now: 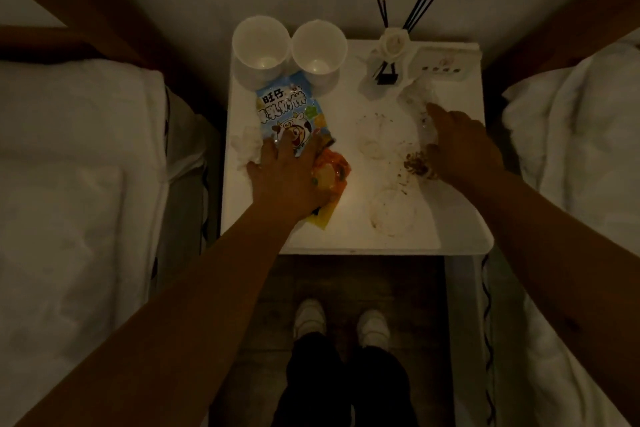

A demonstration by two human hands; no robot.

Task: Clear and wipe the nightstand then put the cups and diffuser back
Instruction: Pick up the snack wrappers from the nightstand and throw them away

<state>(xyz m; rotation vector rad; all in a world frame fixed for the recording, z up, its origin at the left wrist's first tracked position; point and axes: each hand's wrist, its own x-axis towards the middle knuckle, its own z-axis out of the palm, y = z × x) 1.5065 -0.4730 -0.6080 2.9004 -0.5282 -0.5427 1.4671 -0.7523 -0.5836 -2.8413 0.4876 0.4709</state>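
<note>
Crumbs point(417, 165) and ring stains dirty my white desk point(349, 114). My left hand point(289, 177) presses spread on snack wrappers point(291, 114); my right hand point(460, 146) lies flat on crumpled tissue point(417, 97).

Nightstand point(349, 239) sits btwn two beds: one bed point(79, 184) at left, other bed point(581, 156) at right, wall behind. On its top, back left: two cups point(260, 45) point(319, 48) side by side, touching or nearly. Back right: diffuser point(389, 55), power strip point(440, 66) just right of it. Snack packet point(287, 114) lies in front of cups, w/ second wrapper point(332, 170) at its near end, tissue point(246, 146) at its left. Crumbs point(415, 163) mid-right; another tissue point(420, 97) in front of power strip. Shoes point(341, 321) on floor before nightstand.
</note>
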